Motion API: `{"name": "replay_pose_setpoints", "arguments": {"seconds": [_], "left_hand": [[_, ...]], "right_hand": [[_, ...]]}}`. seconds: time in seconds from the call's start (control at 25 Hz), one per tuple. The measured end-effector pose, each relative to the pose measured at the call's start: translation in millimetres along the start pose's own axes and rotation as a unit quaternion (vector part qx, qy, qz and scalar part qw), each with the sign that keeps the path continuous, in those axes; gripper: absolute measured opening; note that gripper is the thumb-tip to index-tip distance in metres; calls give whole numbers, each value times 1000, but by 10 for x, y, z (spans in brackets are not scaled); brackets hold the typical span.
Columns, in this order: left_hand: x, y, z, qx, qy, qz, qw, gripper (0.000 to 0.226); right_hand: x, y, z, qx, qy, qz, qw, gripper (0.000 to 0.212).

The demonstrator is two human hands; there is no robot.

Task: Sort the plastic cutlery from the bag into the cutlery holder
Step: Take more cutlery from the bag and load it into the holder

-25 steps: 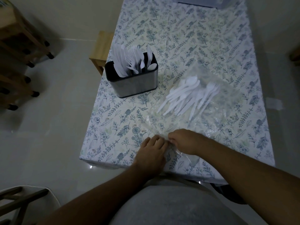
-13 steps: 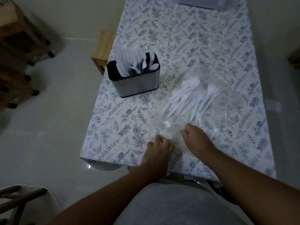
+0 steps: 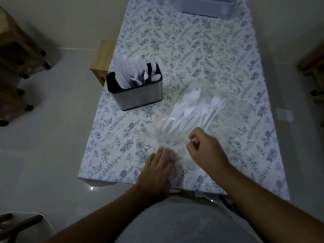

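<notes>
A clear plastic bag (image 3: pixel 233 109) lies on the floral tablecloth, blurred by motion. Inside it rests a heap of white plastic spoons (image 3: pixel 194 111). My right hand (image 3: pixel 203 148) pinches the bag's near upper edge with curled fingers. My left hand (image 3: pixel 157 165) lies flat, fingers straight, pressing the bag's lower edge onto the table. To the left of the bag stands a steel cutlery holder (image 3: pixel 138 97) with a black rim. It holds several upright white knives, forks and spoons (image 3: pixel 135 72).
The table (image 3: pixel 175 41) runs away from me under a leaf-patterned cloth. A pale box (image 3: pixel 205 6) sits at its far end. A wooden stool (image 3: pixel 102 58) stands by the left edge, wooden furniture (image 3: pixel 15 55) further left and more at the right.
My right hand has moved up and to the right, pulling the bag's upper edge apart from the lower one. My left hand has flattened onto the bag's near edge.
</notes>
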State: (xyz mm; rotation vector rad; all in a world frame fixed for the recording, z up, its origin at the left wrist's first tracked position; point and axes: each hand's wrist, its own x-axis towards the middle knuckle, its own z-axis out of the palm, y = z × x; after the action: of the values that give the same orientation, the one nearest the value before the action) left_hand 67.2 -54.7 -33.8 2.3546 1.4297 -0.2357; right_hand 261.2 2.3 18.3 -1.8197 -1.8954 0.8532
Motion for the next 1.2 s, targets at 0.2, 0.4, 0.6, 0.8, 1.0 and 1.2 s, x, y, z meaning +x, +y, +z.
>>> {"name": "replay_pose_setpoints", "arguments": {"seconds": [0.2,0.4,0.6,0.8,1.0,1.2], "left_hand": [[-137,-191,20,4,6,28,1000,67],[-47,-27,-517,-487,68,-240,837,50],[84,-45,-637,-748,98,-427,499,20],[-170,-348,-526,-642,216,-519,522,23],[-37,-394,-582,-306,354,-401,787,60],[265,-411,-306,-151,144,-263,942,64]], "right_hand": [[75,-35,-212,-3,53,-37,998,12],[-124,-242,-93,20,-87,-85,992,20],[-194,-282,61,-9,-185,-103,977,29],[337,126,-58,-105,26,-37,993,19],[736,379,-12,-149,52,31,987,36],[849,461,120,-116,56,91,988,39]]}}
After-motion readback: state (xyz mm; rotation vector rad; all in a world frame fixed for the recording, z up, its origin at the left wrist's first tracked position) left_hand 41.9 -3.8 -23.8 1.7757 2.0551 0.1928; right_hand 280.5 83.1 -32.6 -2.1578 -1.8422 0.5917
